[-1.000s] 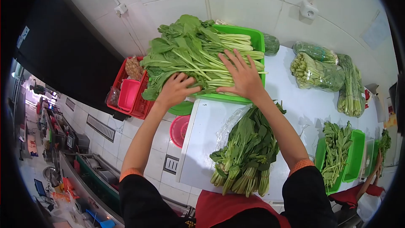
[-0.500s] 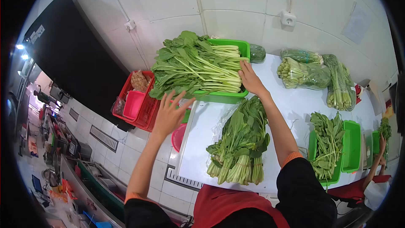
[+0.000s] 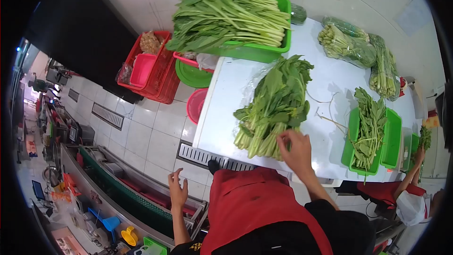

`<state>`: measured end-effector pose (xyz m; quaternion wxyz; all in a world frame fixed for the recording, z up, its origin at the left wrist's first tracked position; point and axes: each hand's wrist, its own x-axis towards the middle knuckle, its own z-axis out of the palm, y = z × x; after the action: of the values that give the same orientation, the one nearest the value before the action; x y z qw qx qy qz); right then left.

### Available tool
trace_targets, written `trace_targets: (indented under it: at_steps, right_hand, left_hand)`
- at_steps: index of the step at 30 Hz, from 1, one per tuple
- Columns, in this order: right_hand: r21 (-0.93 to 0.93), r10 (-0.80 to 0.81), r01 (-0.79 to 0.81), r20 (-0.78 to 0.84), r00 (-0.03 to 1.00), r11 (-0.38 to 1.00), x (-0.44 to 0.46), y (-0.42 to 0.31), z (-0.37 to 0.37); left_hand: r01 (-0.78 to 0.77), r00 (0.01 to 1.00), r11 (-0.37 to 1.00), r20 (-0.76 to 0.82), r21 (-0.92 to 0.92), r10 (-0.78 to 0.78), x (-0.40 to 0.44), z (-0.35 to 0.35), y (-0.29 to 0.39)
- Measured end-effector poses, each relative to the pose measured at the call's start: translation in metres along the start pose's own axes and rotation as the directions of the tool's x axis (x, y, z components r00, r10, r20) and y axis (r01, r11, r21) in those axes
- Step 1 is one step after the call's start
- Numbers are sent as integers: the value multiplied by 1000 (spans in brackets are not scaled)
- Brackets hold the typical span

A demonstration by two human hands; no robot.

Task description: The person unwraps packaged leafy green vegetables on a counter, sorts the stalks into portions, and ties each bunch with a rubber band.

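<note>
Over the floor, off the table's near left side, my left hand point(image 3: 178, 189) is raised with its fingers apart and holds nothing. My right hand point(image 3: 297, 151) is at the stem ends of the leafy green bunches point(image 3: 273, 101), its curled fingers closed on the rightmost bunch; the hand hides part of those stems. The bunches lie side by side on a clear plastic bag, leaves pointing away from me. Beyond them a green crate point(image 3: 264, 54) is heaped with loose long-stemmed greens point(image 3: 231, 16).
Bagged green vegetables point(image 3: 351, 47) lie at the back right of the white table point(image 3: 219, 99). Green bins point(image 3: 390, 137), one with greens, stand at right, near another person's arm point(image 3: 413, 170). Red crates point(image 3: 163, 82) and a pink basin point(image 3: 196, 104) are left of the table.
Both hands have come back from the heaped crate towards me. The left hand is now off the table; the right is at the bunches' stem ends. My view has tilted down.
</note>
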<state>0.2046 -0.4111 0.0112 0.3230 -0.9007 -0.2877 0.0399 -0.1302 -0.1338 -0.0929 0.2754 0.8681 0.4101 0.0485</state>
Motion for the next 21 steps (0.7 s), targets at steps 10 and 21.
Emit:
trace_targets:
  at_steps: [10,21]
  right_hand:
    - [-777,304,-326,-183,935,538,29,-23,126]
    - [689,581,-423,3,814,589,47,11,-3]
  left_hand:
    - [-190,973,944,73,-269,217,50,-24,-103]
    - [-137,979,933,99,-333,179,86,-57,-152]
